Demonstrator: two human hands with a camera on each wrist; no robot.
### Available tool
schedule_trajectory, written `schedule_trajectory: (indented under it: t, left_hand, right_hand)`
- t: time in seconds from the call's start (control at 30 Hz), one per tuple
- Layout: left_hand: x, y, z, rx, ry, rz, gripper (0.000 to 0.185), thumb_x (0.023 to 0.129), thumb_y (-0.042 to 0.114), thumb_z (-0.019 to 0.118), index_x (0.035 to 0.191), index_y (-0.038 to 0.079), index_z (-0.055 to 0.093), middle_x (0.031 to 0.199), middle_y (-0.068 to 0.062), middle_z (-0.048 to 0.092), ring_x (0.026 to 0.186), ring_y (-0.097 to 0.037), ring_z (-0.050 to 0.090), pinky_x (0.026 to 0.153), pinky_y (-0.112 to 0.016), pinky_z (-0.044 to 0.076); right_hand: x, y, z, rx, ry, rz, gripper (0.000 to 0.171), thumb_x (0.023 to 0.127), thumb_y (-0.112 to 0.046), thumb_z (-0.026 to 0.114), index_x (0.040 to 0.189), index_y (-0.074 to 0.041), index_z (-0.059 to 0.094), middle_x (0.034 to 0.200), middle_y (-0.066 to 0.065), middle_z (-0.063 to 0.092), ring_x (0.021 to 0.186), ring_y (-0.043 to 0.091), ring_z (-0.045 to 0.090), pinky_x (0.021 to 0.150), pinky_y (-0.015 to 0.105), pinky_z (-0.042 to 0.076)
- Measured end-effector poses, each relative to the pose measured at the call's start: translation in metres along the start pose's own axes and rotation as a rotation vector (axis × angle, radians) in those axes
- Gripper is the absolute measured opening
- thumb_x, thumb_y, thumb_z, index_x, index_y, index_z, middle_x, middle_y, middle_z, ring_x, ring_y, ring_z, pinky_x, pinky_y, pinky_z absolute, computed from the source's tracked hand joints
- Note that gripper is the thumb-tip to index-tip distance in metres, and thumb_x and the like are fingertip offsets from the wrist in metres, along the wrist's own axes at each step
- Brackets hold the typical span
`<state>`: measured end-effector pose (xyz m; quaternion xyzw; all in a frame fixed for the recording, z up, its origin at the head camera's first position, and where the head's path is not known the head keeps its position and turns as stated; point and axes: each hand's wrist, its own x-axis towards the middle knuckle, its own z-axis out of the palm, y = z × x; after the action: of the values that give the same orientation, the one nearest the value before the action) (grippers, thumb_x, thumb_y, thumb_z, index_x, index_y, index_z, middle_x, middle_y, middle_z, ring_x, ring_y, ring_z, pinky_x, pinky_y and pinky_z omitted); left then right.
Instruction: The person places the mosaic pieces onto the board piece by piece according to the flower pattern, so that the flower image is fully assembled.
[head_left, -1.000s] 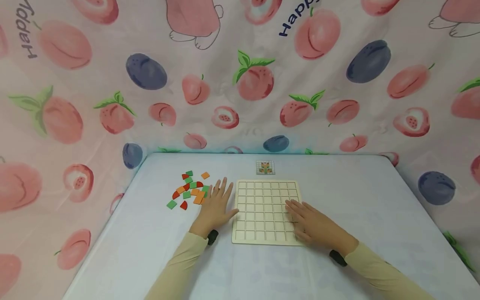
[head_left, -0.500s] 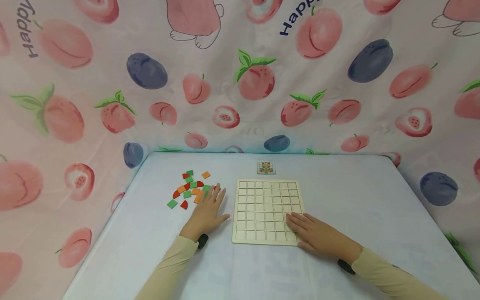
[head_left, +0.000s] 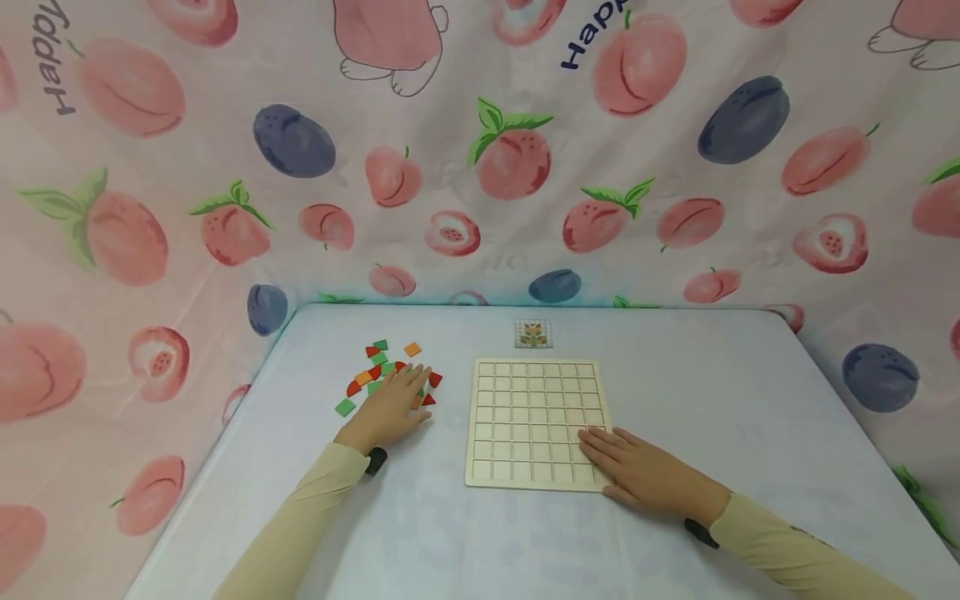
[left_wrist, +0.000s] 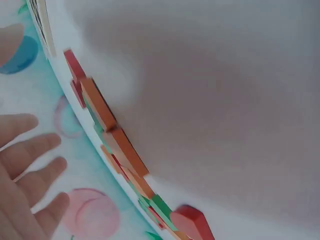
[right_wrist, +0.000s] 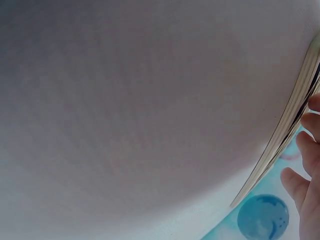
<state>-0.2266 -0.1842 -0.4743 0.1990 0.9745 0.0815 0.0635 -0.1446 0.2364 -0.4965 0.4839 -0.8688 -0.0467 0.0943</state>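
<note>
My left hand [head_left: 386, 408], fingers straight and a little apart, is over a scatter of flat green, orange and red pieces, hiding some of them. Around it show a green square tile [head_left: 345, 407], an orange square tile [head_left: 412, 349] and a red piece [head_left: 435, 380]. In the left wrist view the fingers look raised above orange tiles [left_wrist: 98, 104] lying on the cloth. To the right lies a pale wooden grid board [head_left: 536, 421]. My right hand [head_left: 656, 479] reaches over its right front edge with straight fingers; whether they touch it, I cannot tell.
Behind the board lies a small card [head_left: 533, 333] with a flower-like pattern on a grid. A white cloth covers the table [head_left: 720, 375]. A fruit-printed curtain [head_left: 450, 167] rises along its back and sides.
My left hand has moved left from beside the board to over the pieces, uncovering red ones on their right side. The right hand has slid slightly toward the board's front right corner.
</note>
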Motion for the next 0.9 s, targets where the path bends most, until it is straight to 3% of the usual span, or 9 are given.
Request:
schedule_trajectory:
  t: [0.23, 0.5, 0.6, 0.8, 0.9]
  left_hand:
    - [0.007, -0.011, 0.000, -0.025, 0.063, 0.063, 0.049, 0.084, 0.029, 0.070, 0.128, 0.009, 0.058, 0.132, -0.007, 0.056, 0.126, -0.026, 0.049, 0.105, -0.042, 0.041]
    - [0.013, -0.013, 0.001, 0.027, 0.117, 0.148, 0.032, 0.079, 0.026, 0.076, 0.107, 0.011, 0.071, 0.112, -0.005, 0.065, 0.108, -0.023, 0.058, 0.097, -0.038, 0.047]
    - [0.015, -0.013, 0.002, 0.010, 0.109, 0.123, 0.031, 0.077, 0.026, 0.078, 0.105, 0.013, 0.072, 0.112, -0.005, 0.065, 0.108, -0.023, 0.058, 0.096, -0.038, 0.048]
    - [0.019, -0.017, 0.005, -0.101, 0.074, 0.071, 0.029, 0.077, 0.024, 0.078, 0.103, 0.014, 0.073, 0.116, -0.006, 0.066, 0.115, -0.024, 0.056, 0.099, -0.038, 0.046]
    - [0.019, -0.020, 0.005, -0.158, 0.070, 0.067, 0.025, 0.077, 0.021, 0.078, 0.100, 0.013, 0.074, 0.114, -0.006, 0.066, 0.115, -0.024, 0.057, 0.098, -0.038, 0.046]
  right_hand:
    - [-0.001, 0.001, 0.002, -0.003, -0.012, -0.001, 0.059, 0.095, -0.041, 0.051, 0.139, -0.003, 0.043, 0.146, 0.012, 0.043, 0.131, 0.028, 0.044, 0.114, 0.021, -0.018]
    - [0.001, 0.002, -0.002, 0.054, -0.071, 0.023, 0.059, 0.096, -0.041, 0.047, 0.141, -0.003, 0.041, 0.148, 0.011, 0.040, 0.134, 0.027, 0.041, 0.112, 0.018, -0.019]
    - [0.002, 0.002, -0.003, 0.065, -0.089, 0.032, 0.059, 0.097, -0.042, 0.045, 0.142, -0.004, 0.040, 0.149, 0.011, 0.038, 0.135, 0.026, 0.039, 0.114, 0.020, -0.010]
    - [0.003, 0.000, -0.006, 0.100, -0.147, 0.058, 0.059, 0.098, -0.042, 0.044, 0.143, -0.005, 0.037, 0.151, 0.010, 0.035, 0.137, 0.026, 0.036, 0.110, 0.037, 0.027]
    - [0.004, 0.000, -0.007, 0.115, -0.170, 0.064, 0.059, 0.098, -0.042, 0.044, 0.143, -0.004, 0.037, 0.151, 0.010, 0.035, 0.138, 0.026, 0.036, 0.108, 0.044, 0.034]
